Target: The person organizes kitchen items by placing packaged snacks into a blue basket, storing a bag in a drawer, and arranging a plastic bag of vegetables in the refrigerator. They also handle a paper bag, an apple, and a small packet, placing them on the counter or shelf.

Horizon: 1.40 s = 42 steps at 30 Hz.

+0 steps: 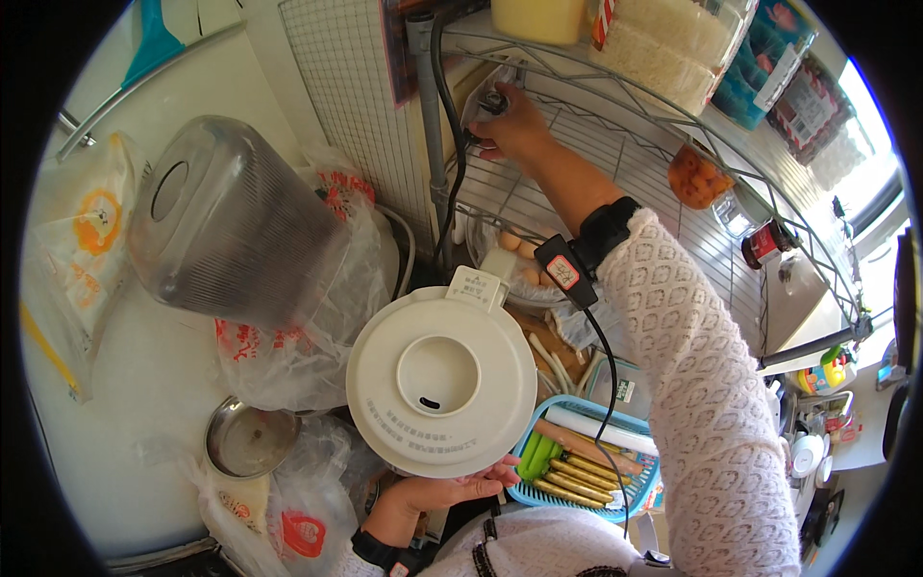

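A white kitchen appliance with a round lid (375,382), likely a blender or soy milk maker, is before me; its lid bears writing and a spout-like tab points away from me. My left hand (447,494) is under its near edge, palm up, supporting it; its body is hidden below the lid. My right hand (515,126) reaches far into the wire shelf (577,159) at its left corner. Its thumb and fingers are around a small dark shiny object (494,102), too small to name surely. A black cable (443,94) runs down the shelf post beside that hand.
A ribbed translucent bin (238,216) leans over plastic bags (317,375) at left. A metal bowl (252,438) sits nearer. Below the shelf are eggs in a bowl (472,234) and a blue basket (577,508) of packaged sticks. Jars (699,177) stand along the shelf's right edge.
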Tool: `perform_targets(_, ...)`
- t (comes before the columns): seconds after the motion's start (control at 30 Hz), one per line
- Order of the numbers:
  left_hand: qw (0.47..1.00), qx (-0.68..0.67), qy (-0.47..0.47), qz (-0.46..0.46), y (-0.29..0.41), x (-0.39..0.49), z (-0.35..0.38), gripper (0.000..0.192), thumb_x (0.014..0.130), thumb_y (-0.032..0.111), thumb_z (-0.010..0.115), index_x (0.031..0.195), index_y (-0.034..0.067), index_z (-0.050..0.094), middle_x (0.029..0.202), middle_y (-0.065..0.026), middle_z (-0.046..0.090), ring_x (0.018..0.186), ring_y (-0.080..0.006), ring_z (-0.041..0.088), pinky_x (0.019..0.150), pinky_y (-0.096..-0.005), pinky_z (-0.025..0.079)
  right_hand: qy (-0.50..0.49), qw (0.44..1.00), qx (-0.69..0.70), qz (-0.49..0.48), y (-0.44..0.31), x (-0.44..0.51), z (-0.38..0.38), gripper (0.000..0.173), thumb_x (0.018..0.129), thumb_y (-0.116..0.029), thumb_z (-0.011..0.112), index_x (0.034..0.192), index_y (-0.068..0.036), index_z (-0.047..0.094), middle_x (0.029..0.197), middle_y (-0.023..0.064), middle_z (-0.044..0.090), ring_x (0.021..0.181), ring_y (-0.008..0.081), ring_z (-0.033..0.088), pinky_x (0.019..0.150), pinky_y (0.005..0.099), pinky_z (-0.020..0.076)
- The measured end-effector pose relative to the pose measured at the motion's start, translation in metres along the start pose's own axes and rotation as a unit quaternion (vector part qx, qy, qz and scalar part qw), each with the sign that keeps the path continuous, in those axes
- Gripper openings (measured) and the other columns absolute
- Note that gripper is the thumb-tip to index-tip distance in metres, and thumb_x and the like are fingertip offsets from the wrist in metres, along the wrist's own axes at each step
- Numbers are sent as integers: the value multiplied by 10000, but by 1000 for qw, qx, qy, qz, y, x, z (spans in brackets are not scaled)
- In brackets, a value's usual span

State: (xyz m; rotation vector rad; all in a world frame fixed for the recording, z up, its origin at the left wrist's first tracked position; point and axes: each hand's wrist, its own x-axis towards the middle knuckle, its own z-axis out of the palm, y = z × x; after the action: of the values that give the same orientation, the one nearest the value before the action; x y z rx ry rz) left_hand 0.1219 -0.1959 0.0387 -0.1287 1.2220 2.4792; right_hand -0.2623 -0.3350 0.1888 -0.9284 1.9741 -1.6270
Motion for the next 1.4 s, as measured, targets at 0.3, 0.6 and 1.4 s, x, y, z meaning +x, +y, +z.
perform_targets(0.3,1000,1,11,3,-3,-3,0,471,982,135,519,1416,35,366,1271,-104,530,1190,-165,499,1003,-284,409,27,996,-13,80,-13,-1,-12,757,804,-23,670,1456,-75,287,1106,182,597,785,240,633,555,367,593)
perform_targets(0.6,1000,-6,1,-16,2,0,6,495,979,139,528,1428,29,349,1280,-106,525,1195,-172,499,999,-284,412,37,995,-25,85,-21,-24,-23,671,793,-65,682,1383,27,375,1108,228,598,836,247,643,529,349,549)
perform_targets(1.4,979,59,179,-74,-49,37,26,386,974,203,537,1302,9,480,1121,-98,617,1026,-176,601,873,-303,498,-80,972,-109,191,99,-419,-206,339,845,-9,647,1170,-2,554,1001,90,646,854,148,613,730,288,501)
